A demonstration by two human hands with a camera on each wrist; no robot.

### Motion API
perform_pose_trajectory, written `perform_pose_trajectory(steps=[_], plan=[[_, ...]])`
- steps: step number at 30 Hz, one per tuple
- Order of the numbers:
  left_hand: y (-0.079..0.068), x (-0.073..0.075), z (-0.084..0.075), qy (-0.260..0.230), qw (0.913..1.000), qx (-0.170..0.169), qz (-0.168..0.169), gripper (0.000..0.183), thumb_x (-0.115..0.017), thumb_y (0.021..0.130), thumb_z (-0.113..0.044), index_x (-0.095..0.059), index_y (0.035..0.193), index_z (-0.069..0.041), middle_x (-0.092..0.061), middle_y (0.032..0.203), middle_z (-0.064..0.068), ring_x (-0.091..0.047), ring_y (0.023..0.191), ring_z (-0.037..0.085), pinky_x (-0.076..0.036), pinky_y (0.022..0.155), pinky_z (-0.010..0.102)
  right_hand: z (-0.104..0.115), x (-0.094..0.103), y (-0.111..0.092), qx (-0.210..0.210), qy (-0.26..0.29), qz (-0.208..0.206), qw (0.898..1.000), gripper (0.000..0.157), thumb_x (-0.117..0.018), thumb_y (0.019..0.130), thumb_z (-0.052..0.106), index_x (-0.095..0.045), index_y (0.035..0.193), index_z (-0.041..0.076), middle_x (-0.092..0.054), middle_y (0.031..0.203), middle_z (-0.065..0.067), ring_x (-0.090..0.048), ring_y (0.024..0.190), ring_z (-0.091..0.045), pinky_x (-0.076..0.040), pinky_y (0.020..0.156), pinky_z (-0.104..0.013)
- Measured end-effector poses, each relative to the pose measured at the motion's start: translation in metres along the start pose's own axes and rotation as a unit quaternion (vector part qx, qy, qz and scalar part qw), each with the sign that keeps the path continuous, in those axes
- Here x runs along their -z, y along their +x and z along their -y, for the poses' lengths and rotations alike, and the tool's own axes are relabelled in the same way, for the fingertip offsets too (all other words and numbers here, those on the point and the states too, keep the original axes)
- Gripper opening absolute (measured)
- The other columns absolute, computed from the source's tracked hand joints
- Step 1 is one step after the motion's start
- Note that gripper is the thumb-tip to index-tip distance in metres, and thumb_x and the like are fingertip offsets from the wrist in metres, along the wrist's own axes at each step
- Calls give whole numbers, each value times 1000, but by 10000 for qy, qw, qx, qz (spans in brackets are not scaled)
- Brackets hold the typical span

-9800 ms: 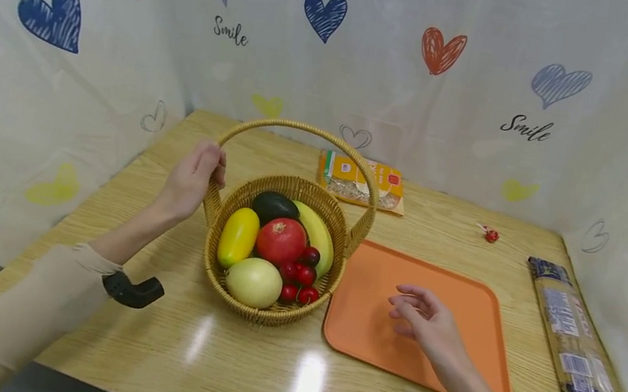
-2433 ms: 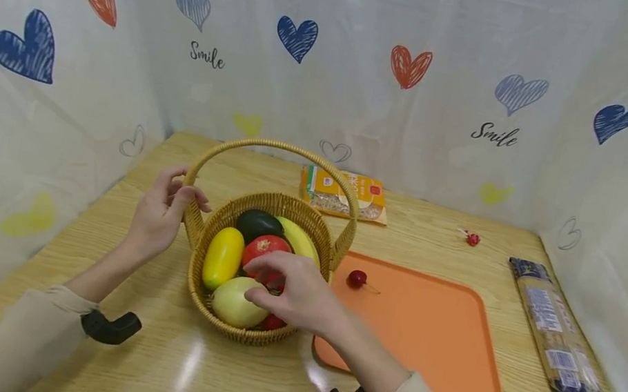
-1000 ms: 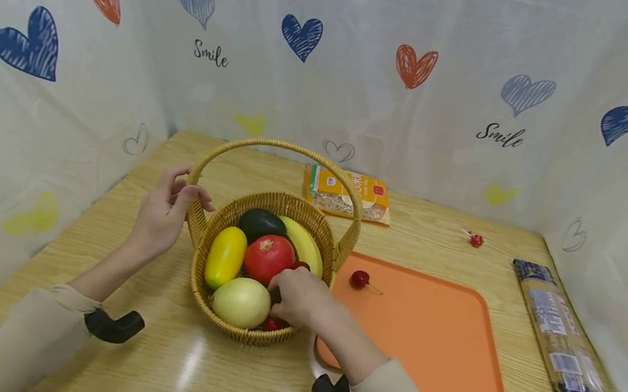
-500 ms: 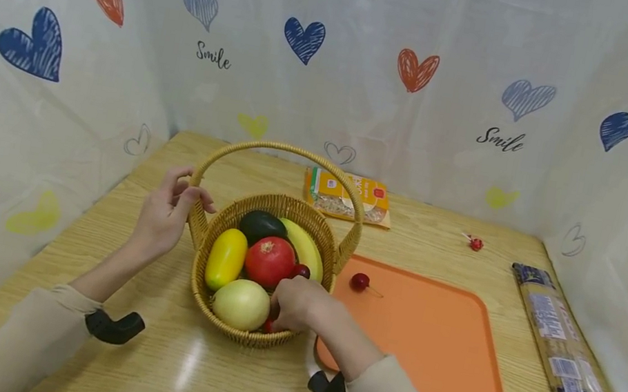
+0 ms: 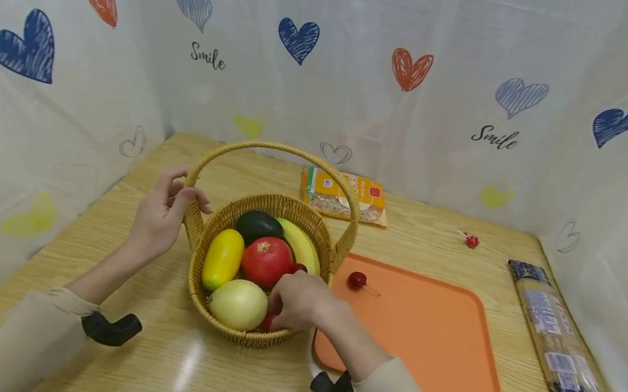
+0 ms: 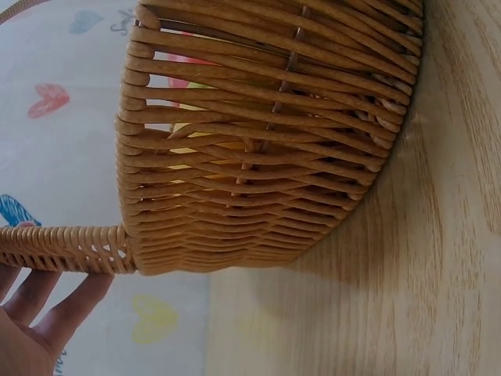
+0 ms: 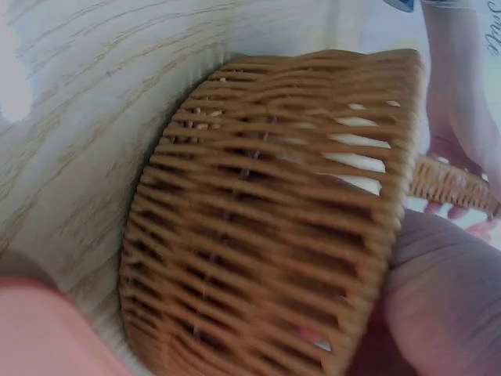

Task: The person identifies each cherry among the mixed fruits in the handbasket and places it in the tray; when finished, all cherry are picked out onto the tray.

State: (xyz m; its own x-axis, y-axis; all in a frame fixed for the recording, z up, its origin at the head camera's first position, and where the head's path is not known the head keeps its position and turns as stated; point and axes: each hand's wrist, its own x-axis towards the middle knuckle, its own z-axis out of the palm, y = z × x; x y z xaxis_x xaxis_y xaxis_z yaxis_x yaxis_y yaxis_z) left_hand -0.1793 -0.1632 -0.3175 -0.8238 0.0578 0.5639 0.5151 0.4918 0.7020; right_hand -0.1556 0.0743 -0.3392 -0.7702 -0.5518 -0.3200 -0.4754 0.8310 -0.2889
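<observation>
A wicker basket (image 5: 239, 335) holds a red pomegranate (image 5: 267, 261), a dark avocado (image 5: 259, 226), a banana (image 5: 301, 243), an oblong yellow fruit (image 5: 223, 260) and a pale green round fruit (image 5: 239, 304). My left hand (image 5: 157, 219) grips the left side of its arched handle (image 5: 280, 147); the left wrist view shows fingers behind the handle (image 6: 66, 247). Inside the basket's right side, my right hand (image 5: 303, 301) reaches down with bent fingers. A cherry (image 5: 298, 268) shows behind it, and red shows by its fingertips; I cannot tell whether it holds a cherry.
An orange tray (image 5: 421, 341) lies right of the basket, bearing one stemmed cherry (image 5: 356, 280). Behind the basket is an orange food packet (image 5: 351, 197). A red lollipop (image 5: 471, 240) and a long packet of noodles (image 5: 556, 333) lie farther right. Printed curtains enclose the table.
Since the oldest frame, a cherry has come to lie on the tray, and my right hand has moved from above the tray into the basket. My left hand stays at the handle.
</observation>
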Motion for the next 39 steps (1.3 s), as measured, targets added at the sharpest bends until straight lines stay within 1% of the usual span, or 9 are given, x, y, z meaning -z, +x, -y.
perform_pose_trajectory(steps=[5,8,12,15,18,25,30,35,39], plan=[[0,0,2,-17,10000,-38,-5,22,-39,102,-9,-41,120,3,-65,81,21,-39,54,9,-31,54,19,-11,4,-7,395,898,-542,9937,13,-79,75,18,-68,82,16,-59,76,10,-53,71,-9,-44,64,-25],[1,-3,19,-12,10000,-56,-28,23,-40,102,-12,-42,122,0,-66,81,18,-34,51,7,-30,52,19,-16,6,-11,579,1505,-914,9827,16,-78,77,14,-69,89,12,-62,81,7,-55,75,-10,-45,68,-24],[2,-6,41,11,10000,-41,-18,26,-41,102,-18,-42,126,-8,-67,82,12,-35,50,10,-30,50,21,-16,6,-13,575,2214,-1361,9639,20,-77,78,12,-68,96,10,-64,86,4,-60,78,-11,-48,71,-24],[2,-6,40,18,10000,-51,-7,26,-40,102,-21,-42,126,-10,-67,82,10,-37,50,11,-31,51,22,-15,5,-15,597,2590,-1592,9508,21,-76,79,12,-68,99,12,-64,87,4,-61,77,-10,-49,69,-25],[2,-6,40,-11,10000,-93,-22,25,-41,102,-20,-42,126,-10,-67,81,9,-38,50,11,-31,50,22,-15,4,-17,679,2794,-1750,9417,21,-76,80,13,-68,100,14,-65,86,6,-61,75,-8,-49,66,-26],[2,-9,42,20,9999,-106,-96,26,-40,102,-20,-43,125,-8,-67,82,13,-36,49,8,-28,49,20,-19,6,-27,765,3286,-1983,9202,23,-75,80,10,-67,102,13,-64,95,3,-63,77,-10,-50,63,-28],[3,-10,43,26,9999,-74,-98,26,-38,103,-17,-41,124,-3,-65,83,20,-42,54,8,-30,51,19,-31,8,-38,582,3464,-2023,9142,25,-74,81,13,-67,105,12,-64,102,1,-64,82,-11,-51,66,-30],[3,-8,41,79,9999,73,-2,26,-38,103,-16,-41,126,-5,-66,84,15,-53,65,9,-34,55,18,-49,10,-49,585,3617,-2083,9068,27,-72,81,11,-66,108,9,-65,102,-3,-65,84,-14,-52,72,-32],[1,-5,30,89,9999,45,-29,24,-39,103,-15,-42,124,-4,-66,83,15,-47,57,11,-32,53,19,-64,11,-58,626,3899,-2039,8958,27,-72,82,8,-65,108,6,-67,103,-7,-67,87,-17,-52,75,-33]])
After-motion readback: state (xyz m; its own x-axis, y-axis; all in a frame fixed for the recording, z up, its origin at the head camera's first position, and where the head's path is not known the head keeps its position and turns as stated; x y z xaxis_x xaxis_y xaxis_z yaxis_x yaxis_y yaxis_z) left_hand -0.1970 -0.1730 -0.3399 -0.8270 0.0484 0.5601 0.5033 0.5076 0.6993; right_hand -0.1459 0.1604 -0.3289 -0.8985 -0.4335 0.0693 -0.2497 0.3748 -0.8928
